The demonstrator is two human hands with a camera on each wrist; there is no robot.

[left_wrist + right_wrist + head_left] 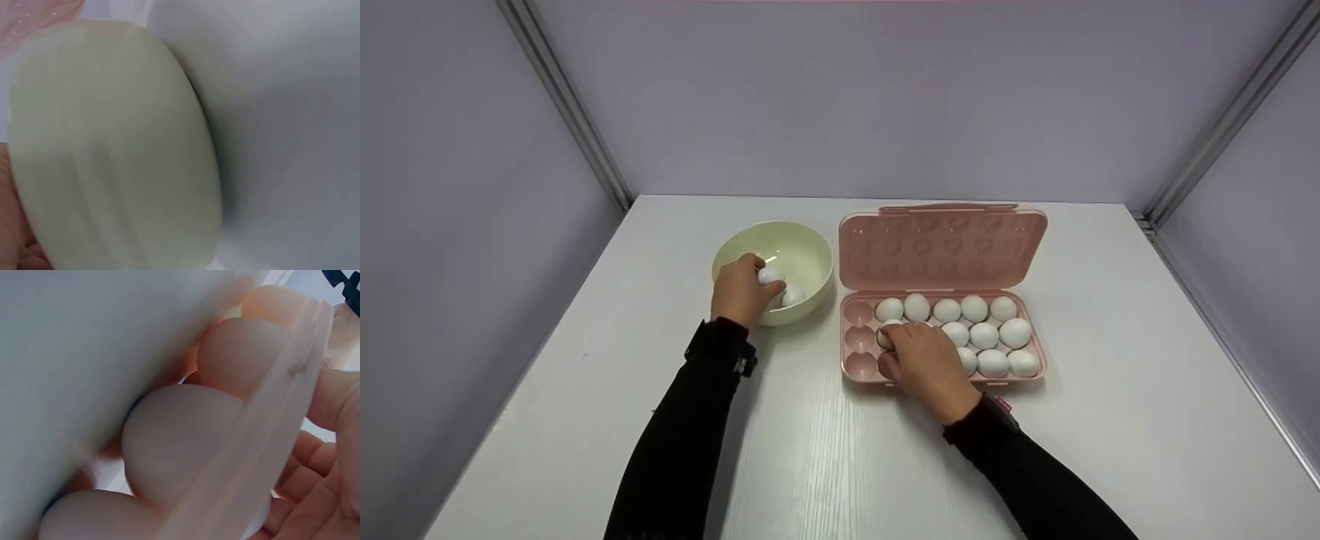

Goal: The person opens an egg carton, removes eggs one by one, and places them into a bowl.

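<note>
One illegible tag [1003,405] near right hand [928,365]

bowl [810,259] left of egg carton [860,339] | eggs [983,335] in both | both on table [825,457]

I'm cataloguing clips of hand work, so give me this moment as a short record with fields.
Bowl: pale green, on the white table, left of the carton
Carton: pink, lid open, rows of white eggs inside
Left hand: pinches an egg in the bowl, beside another egg
Right hand: grips a carton egg
</note>
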